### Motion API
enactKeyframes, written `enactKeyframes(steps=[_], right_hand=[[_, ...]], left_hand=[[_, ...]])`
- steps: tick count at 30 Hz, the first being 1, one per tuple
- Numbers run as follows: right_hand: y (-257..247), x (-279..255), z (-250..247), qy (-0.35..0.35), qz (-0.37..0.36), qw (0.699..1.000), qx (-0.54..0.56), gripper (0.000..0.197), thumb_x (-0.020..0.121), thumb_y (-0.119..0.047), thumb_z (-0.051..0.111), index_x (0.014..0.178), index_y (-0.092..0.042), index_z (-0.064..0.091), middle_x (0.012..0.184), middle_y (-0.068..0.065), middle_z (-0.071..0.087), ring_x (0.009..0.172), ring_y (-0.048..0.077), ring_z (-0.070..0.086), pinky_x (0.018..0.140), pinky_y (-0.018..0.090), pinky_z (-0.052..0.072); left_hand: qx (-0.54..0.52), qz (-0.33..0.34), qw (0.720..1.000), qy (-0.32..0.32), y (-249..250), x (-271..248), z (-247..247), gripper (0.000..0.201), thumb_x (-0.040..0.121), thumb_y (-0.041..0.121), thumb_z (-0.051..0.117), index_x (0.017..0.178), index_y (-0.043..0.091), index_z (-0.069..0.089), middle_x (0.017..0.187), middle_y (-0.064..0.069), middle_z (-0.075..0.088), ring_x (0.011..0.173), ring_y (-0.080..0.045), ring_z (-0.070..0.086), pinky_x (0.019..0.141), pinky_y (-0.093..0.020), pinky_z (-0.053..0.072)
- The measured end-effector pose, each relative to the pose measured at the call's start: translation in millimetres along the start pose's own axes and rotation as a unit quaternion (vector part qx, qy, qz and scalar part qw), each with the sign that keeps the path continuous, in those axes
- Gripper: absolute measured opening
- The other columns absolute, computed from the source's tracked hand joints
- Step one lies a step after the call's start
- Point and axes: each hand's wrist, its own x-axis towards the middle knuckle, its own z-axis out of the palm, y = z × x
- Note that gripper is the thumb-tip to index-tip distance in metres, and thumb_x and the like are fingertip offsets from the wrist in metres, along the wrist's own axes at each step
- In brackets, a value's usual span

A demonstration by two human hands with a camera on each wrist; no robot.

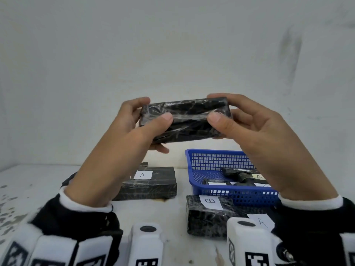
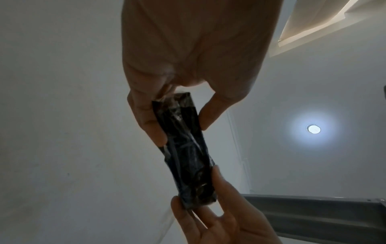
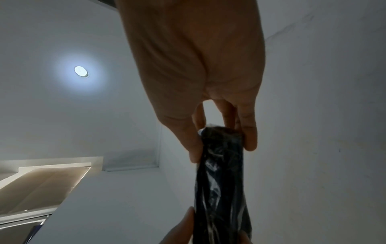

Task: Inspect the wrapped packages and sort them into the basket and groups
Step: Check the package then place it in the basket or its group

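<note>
Left hand [image 2: 188, 69] pinches the near end of a black film-wrapped package [image 2: 185, 151], thumb on one face, fingers on the other. Right hand [image 2: 225, 219] grips its far end. Ceiling light [image 2: 314, 129] glows behind.

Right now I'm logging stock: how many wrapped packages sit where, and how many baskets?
Held package, gripped by left hand and right hand: 1
Packages on table, A, B: 2
Packages in basket, overlapping: at least 2
Blue basket: 1
Total: at least 6
</note>
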Motion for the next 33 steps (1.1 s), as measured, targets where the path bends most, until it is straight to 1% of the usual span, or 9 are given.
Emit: enactKeyframes(steps=[2,7,12,18,20,23,26,31,33], right_hand=[[0.1,-0.2,0.1,-0.003,0.003,1.000,-0.017,0.031,0.083,-0.040,0.069,0.113,-0.040,0.070,0.104,-0.007,0.075,0.090,0.012,0.073,0.094,0.035,0.054],[0.1,-0.6,-0.6,-0.010,0.009,0.999,-0.029,0.020,0.088,-0.035,0.066,0.106,-0.037,0.072,0.102,-0.012,0.072,0.070,0.012,0.069,0.066,0.028,0.055],[-0.3,-0.4,-1.3,-0.007,0.005,1.000,-0.024,0.014,0.086,-0.034,0.067,0.099,-0.033,0.073,0.076,-0.009,0.070,0.063,0.008,0.064,0.068,0.022,0.057],[-2.2,-1.7,3.7,-0.002,0.005,1.000,-0.030,0.020,0.076,-0.048,0.071,0.088,-0.032,0.073,0.078,-0.003,0.069,0.061,0.017,0.055,0.062,0.024,0.053],[-3.0,-2.3,4.8,-0.001,0.003,0.999,-0.040,0.028,0.070,-0.056,0.070,0.088,-0.034,0.072,0.080,-0.003,0.070,0.061,0.019,0.053,0.062,0.030,0.051],[-1.4,-1.3,5.5,0.011,0.000,0.999,-0.045,0.024,0.072,-0.053,0.073,0.086,-0.034,0.069,0.071,-0.005,0.067,0.056,0.013,0.051,0.056,0.023,0.045],[1.0,-0.1,6.6,0.014,0.001,0.998,-0.053,0.028,0.069,-0.054,0.075,0.084,-0.032,0.067,0.068,-0.007,0.064,0.056,0.013,0.050,0.056,0.024,0.044],[3.0,-0.8,7.1,0.021,-0.007,0.997,-0.071,0.027,0.072,-0.049,0.079,0.081,-0.029,0.063,0.073,0.002,0.068,0.063,0.028,0.062,0.055,0.020,0.044],[4.0,-0.9,7.1,0.031,-0.007,0.996,-0.078,0.029,0.070,-0.049,0.081,0.079,-0.028,0.062,0.077,0.006,0.071,0.073,0.032,0.068,0.055,0.017,0.044]], left_hand=[[-0.005,-0.010,1.000,-0.017,-0.6,1.1,-1.8,0.053,0.068,0.035,0.067,0.117,0.016,0.061,0.107,-0.003,0.073,0.087,-0.020,0.074,0.095,-0.045,0.051],[-0.007,0.002,1.000,-0.011,-2.2,2.2,-2.2,0.045,0.071,0.035,0.065,0.113,0.018,0.062,0.102,0.000,0.074,0.094,-0.019,0.072,0.094,-0.045,0.052],[-0.017,0.007,1.000,-0.001,-4.0,4.6,-1.5,0.039,0.073,0.030,0.058,0.109,0.015,0.062,0.097,-0.002,0.075,0.088,-0.022,0.071,0.092,-0.049,0.053],[0.006,0.007,1.000,0.014,-4.5,3.0,0.8,0.038,0.070,0.031,0.061,0.105,0.017,0.062,0.082,0.006,0.073,0.079,-0.019,0.070,0.094,-0.058,0.049],[0.024,0.004,1.000,0.006,-3.1,0.4,2.7,0.041,0.069,0.035,0.063,0.107,0.019,0.060,0.087,0.006,0.073,0.085,-0.020,0.070,0.091,-0.054,0.052],[0.038,0.007,0.999,-0.003,-1.2,-3.0,6.3,0.041,0.075,0.039,0.075,0.107,0.019,0.058,0.095,0.003,0.073,0.089,-0.017,0.069,0.079,-0.038,0.055],[0.054,0.023,0.998,-0.010,-1.8,-5.0,9.0,0.030,0.084,0.035,0.067,0.107,0.020,0.055,0.096,0.001,0.071,0.084,-0.013,0.066,0.074,-0.028,0.051],[0.062,0.043,0.997,-0.026,-4.8,-3.6,8.1,0.023,0.091,0.039,0.060,0.105,0.021,0.054,0.095,0.003,0.070,0.081,-0.010,0.065,0.074,-0.028,0.049],[0.084,0.038,0.995,-0.035,-6.0,-1.9,6.5,0.031,0.087,0.054,0.058,0.102,0.027,0.053,0.092,0.009,0.070,0.084,-0.012,0.068,0.076,-0.032,0.052]])
